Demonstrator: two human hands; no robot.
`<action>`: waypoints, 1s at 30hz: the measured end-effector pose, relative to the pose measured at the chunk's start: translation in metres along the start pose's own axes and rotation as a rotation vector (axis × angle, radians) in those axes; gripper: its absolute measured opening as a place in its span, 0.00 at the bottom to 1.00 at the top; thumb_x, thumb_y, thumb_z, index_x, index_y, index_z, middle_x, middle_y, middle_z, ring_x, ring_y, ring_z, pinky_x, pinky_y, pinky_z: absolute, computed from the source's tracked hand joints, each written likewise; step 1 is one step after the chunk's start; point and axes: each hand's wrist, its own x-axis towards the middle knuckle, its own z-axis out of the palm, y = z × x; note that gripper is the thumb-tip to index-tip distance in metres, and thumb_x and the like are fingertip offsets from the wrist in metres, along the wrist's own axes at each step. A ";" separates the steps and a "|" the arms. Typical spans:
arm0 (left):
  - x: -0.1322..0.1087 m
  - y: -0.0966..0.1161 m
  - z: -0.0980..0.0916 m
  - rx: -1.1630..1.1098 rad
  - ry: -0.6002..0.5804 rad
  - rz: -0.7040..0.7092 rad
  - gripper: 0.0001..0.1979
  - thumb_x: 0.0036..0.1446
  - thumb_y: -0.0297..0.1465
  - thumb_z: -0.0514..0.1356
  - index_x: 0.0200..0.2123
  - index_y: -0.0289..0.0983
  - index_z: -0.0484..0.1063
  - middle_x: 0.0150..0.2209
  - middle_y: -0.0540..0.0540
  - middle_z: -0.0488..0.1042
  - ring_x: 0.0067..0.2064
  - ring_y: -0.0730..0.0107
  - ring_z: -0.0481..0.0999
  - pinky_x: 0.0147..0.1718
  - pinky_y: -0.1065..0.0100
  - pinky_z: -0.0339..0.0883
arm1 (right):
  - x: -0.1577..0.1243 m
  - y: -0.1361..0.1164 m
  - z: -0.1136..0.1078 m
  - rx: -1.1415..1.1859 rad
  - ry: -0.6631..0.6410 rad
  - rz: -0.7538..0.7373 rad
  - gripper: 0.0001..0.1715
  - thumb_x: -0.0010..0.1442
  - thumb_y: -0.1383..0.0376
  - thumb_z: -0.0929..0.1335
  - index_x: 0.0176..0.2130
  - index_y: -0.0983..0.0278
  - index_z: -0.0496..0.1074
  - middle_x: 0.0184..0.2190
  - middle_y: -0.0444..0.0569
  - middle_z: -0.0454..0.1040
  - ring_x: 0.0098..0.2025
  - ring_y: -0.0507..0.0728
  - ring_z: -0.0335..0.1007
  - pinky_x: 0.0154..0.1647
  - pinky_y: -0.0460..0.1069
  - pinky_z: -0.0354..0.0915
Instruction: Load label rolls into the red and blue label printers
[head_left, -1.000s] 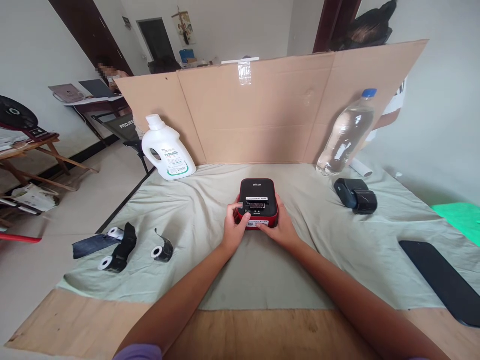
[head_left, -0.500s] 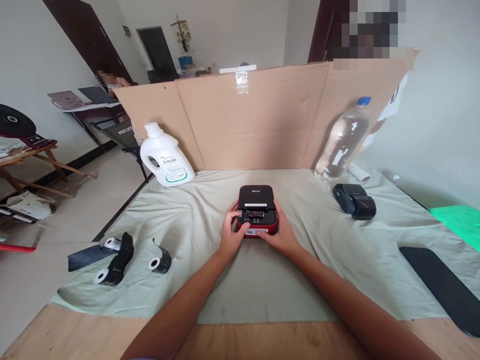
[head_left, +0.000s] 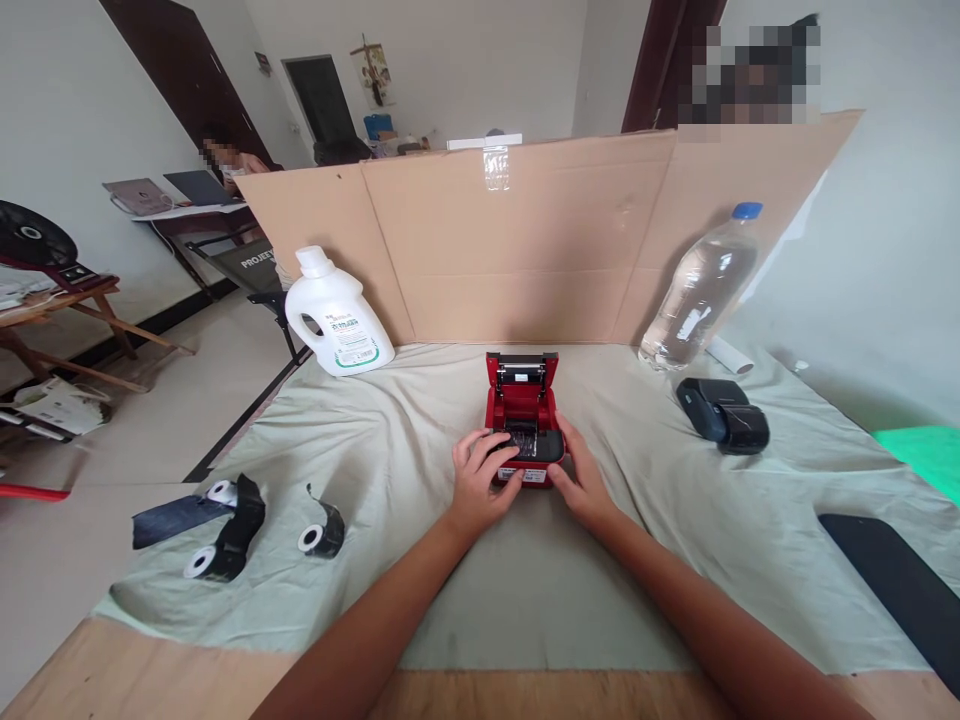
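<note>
A small red-and-black label printer (head_left: 520, 392) sits mid-table on the pale green cloth, its lid tipped up at the back so the red inside shows. My left hand (head_left: 480, 478) grips its left front, fingers laid over the black top panel and thumb at the labelled front face. On the opposite side, my right hand (head_left: 586, 482) holds the printer's right edge, thumb against the front corner. Part of the panel is hidden under my left fingers.
At left lie black rolls with white cores (head_left: 321, 541). A white jug (head_left: 337, 320) and a clear bottle (head_left: 697, 295) stand before the cardboard screen (head_left: 517, 240). A black device (head_left: 724, 415) and a flat black slab (head_left: 892, 580) lie right. People are beyond the screen.
The printer's lid has swung up and back from closed. My left fingers have moved onto the top panel; my right hand stays at the right side. The view has shifted slightly.
</note>
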 end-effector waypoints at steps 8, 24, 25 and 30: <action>-0.002 0.001 0.000 -0.001 -0.033 -0.017 0.14 0.57 0.32 0.64 0.48 0.44 0.75 0.51 0.42 0.76 0.57 0.52 0.68 0.57 0.49 0.60 | 0.089 -0.034 -0.024 -0.297 -0.186 0.031 0.17 0.65 0.60 0.63 0.43 0.57 0.80 0.40 0.51 0.81 0.44 0.62 0.75 0.47 0.56 0.70; -0.008 0.007 0.000 0.063 0.083 0.130 0.14 0.53 0.31 0.63 0.45 0.44 0.75 0.46 0.42 0.76 0.52 0.54 0.71 0.52 0.52 0.60 | 0.146 -0.062 -0.023 -0.392 -0.671 0.158 0.10 0.61 0.60 0.67 0.35 0.60 0.79 0.36 0.51 0.81 0.39 0.61 0.77 0.41 0.54 0.71; -0.011 0.007 0.001 0.063 0.074 0.162 0.14 0.52 0.31 0.63 0.44 0.44 0.75 0.44 0.43 0.76 0.50 0.55 0.71 0.51 0.53 0.59 | 0.145 -0.068 -0.029 -0.238 -0.603 0.190 0.13 0.62 0.57 0.66 0.37 0.59 0.79 0.38 0.51 0.81 0.39 0.61 0.77 0.41 0.54 0.71; -0.018 0.004 0.010 0.042 -0.134 0.266 0.12 0.53 0.31 0.62 0.42 0.45 0.77 0.40 0.46 0.78 0.45 0.62 0.73 0.48 0.57 0.57 | 0.150 -0.115 -0.005 0.189 -0.491 0.311 0.20 0.57 0.48 0.70 0.37 0.62 0.78 0.27 0.48 0.76 0.28 0.55 0.72 0.29 0.50 0.70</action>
